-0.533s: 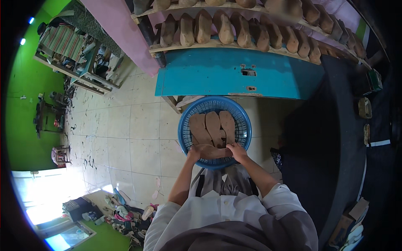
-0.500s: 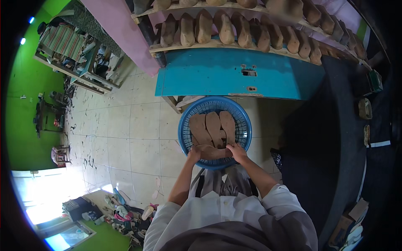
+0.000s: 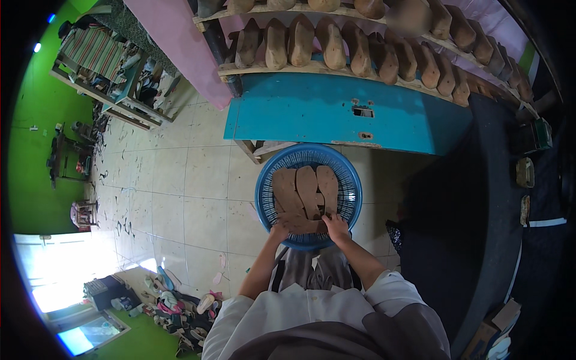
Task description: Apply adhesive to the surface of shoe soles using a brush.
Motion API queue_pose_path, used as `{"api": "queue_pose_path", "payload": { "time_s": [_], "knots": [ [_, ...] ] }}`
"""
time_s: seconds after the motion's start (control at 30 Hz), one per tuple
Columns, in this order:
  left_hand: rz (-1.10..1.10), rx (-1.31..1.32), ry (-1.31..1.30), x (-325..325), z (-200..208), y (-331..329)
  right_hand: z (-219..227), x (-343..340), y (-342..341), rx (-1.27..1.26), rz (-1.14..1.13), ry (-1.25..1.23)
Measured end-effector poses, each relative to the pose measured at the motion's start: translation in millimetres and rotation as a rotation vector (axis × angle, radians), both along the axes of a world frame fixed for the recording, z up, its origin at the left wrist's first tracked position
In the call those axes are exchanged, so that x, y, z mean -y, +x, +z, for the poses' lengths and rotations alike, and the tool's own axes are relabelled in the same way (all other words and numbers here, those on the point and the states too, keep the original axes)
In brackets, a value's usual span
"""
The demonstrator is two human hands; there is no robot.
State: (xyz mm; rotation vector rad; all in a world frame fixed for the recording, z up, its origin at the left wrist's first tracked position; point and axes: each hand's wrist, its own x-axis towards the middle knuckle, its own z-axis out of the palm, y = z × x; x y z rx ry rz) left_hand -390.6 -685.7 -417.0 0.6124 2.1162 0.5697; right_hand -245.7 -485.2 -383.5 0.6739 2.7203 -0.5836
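A brown insole [image 3: 305,225] lies crosswise at the near side of a round blue plastic basket [image 3: 359,198]. My left hand [image 3: 279,230] is closed on its left end, and my right hand [image 3: 336,227] grips the right end. Beyond it, several more brown insoles rest lengthwise in the basket, among them a left one [image 3: 284,185], a middle one [image 3: 306,183] and a right one [image 3: 326,180]. The held piece overlaps their near ends. Fingertips under its edges are partly hidden.
A turquoise board [image 3: 288,114] stands just past the basket, below shelves of wooden shoe lasts [image 3: 333,45]. On the right hangs or lies a large dark cloth [image 3: 444,228]. A shoe heap [image 3: 192,312] sits at lower left, and scraps dot the tiled floor [image 3: 168,174].
The held insole has tipped and settled lower against the others, its broad face showing more. Both hands keep their hold, with a slight shift of the whole view.
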Motion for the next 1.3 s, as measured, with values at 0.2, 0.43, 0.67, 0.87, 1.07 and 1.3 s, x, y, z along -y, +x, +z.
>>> {"api": "queue_pose_path", "payload": {
  "time_s": [0.2,0.43,0.67,0.87,1.07,1.3],
  "knots": [
    [0.387,0.141,0.105,12.9,12.3,-3.4,21.4,-3.9,-4.4,-0.008,0.011,0.008],
    [0.170,-0.408,0.479,3.9,60.1,-7.2,53.3,-18.8,27.7,-0.465,-0.114,-0.166],
    [-0.024,-0.283,0.492,-34.3,104.2,11.6,96.3,-4.5,71.3,-0.665,-0.320,-0.125],
    [-0.266,-0.177,0.566,-103.9,146.9,40.1,133.2,-5.0,124.0,-0.735,-0.472,0.053],
    [-0.416,-0.176,0.731,-179.0,177.1,94.5,177.9,-15.9,219.1,-0.811,-0.678,0.317],
    [-0.486,-0.130,0.915,-258.7,251.4,227.0,256.7,-5.5,396.4,-0.865,-1.090,0.774]
  ]
}}
